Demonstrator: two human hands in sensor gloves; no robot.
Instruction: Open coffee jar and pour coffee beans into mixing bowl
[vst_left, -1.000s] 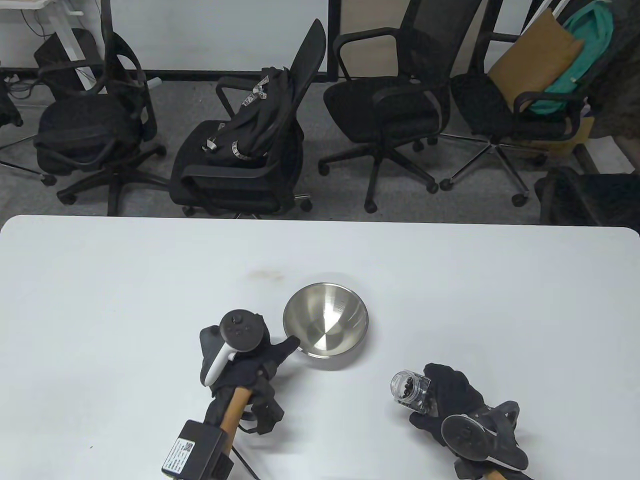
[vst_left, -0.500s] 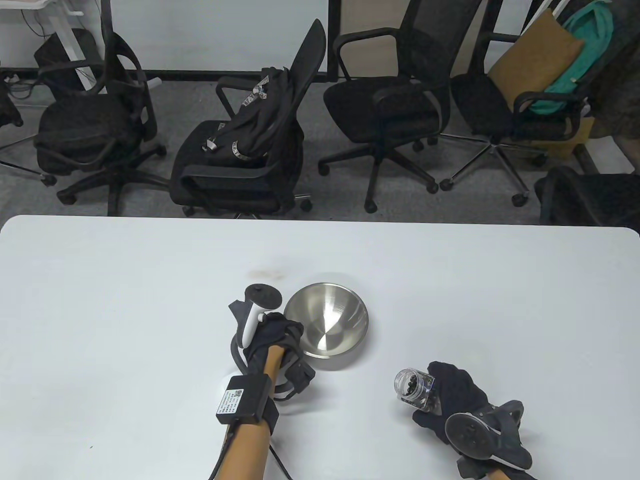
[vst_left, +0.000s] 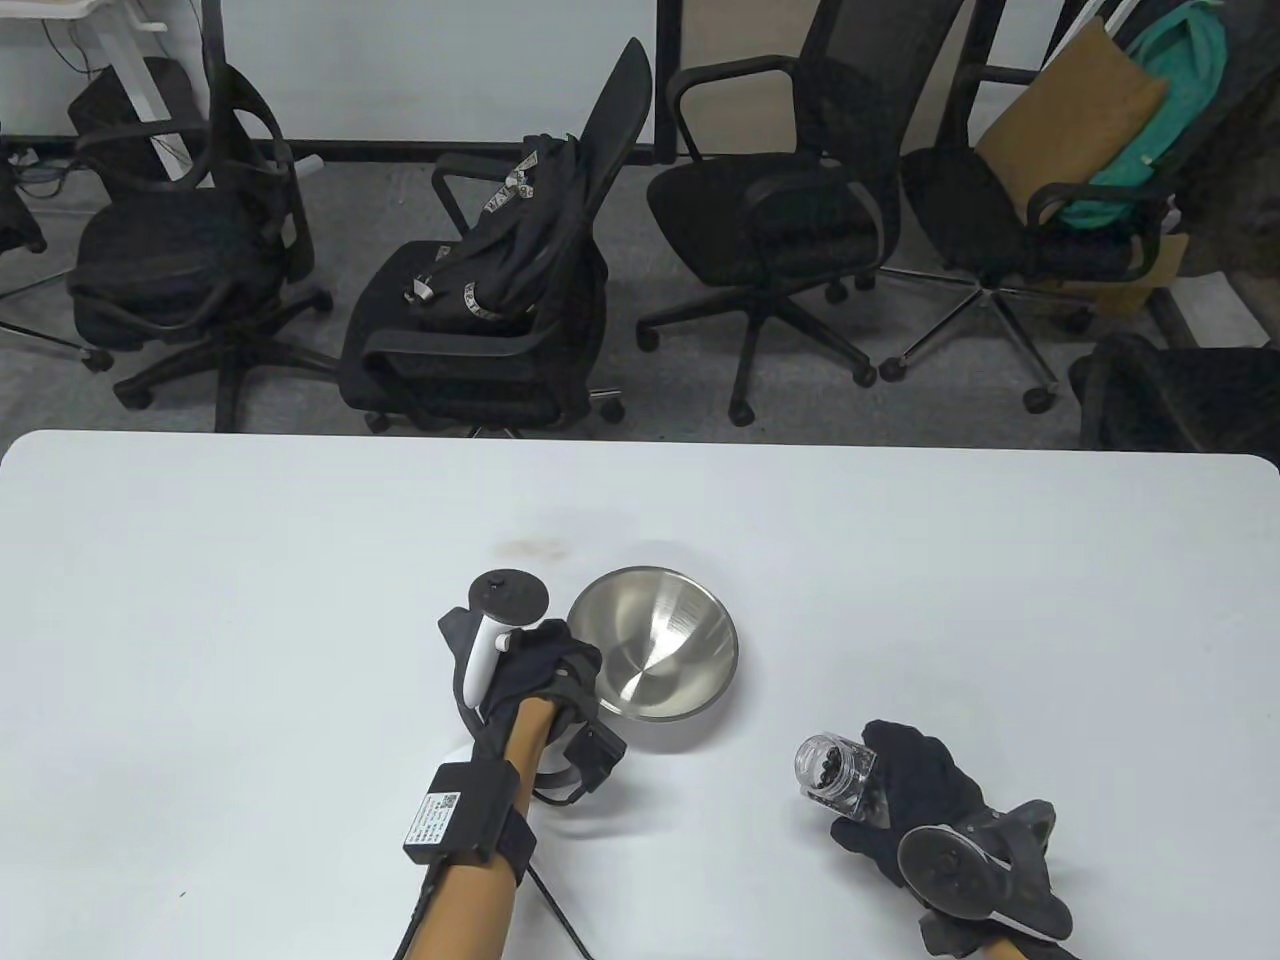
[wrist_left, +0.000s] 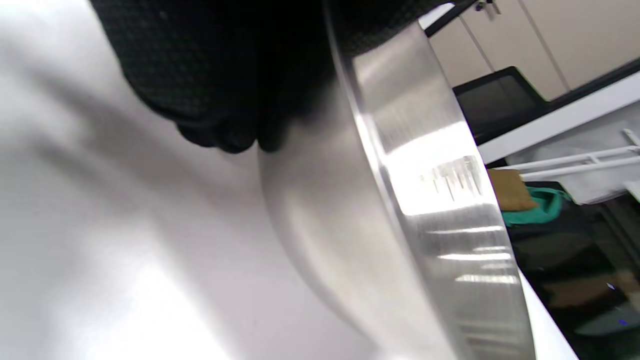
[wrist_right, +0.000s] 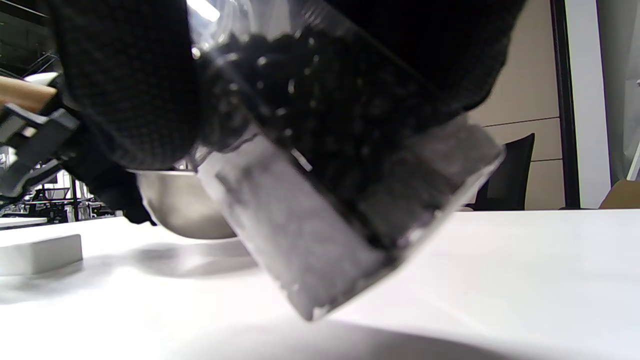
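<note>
My left hand (vst_left: 535, 668) grips the near-left rim of the steel mixing bowl (vst_left: 655, 640); my right hand (vst_left: 925, 795) holds the open coffee jar (vst_left: 838, 772), tilted, beans inside, mouth toward the bowl.

Black office chairs (vst_left: 770, 200), grey carpet (vst_left: 690, 390)

No legible text on anything.

bowl (vst_left: 652, 645): silver | beans (vst_left: 832, 776): black | table (vst_left: 250, 600): white
</note>
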